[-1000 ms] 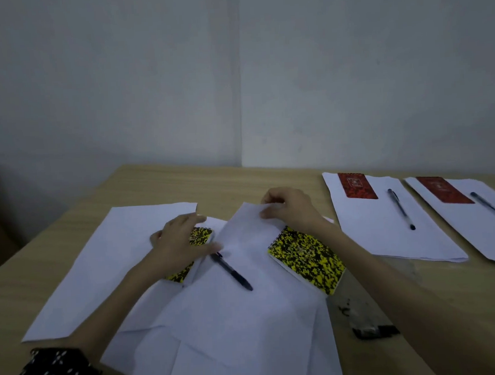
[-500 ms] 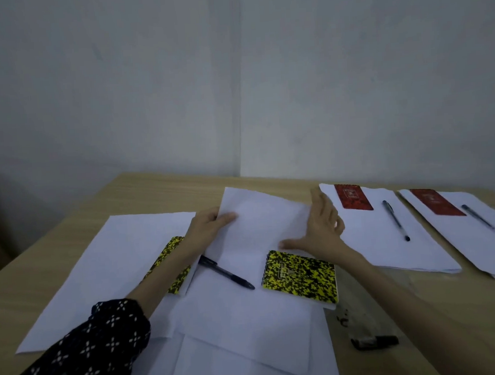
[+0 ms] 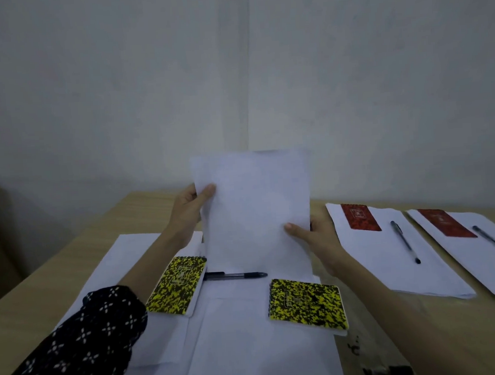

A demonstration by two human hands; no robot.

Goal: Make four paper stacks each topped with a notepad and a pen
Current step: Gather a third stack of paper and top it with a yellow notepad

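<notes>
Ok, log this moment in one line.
left hand+right hand: grip paper sheets upright | two red-notepad stacks done | yellow notepads, one pen loose

Matt white paper sheets [image 3: 253,210] over a smooth, pale wood table [image 3: 43,286].

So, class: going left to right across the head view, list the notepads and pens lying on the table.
Left yellow notepad → black pen → right yellow notepad → left red notepad → second pen → right red notepad → last pen.
</notes>
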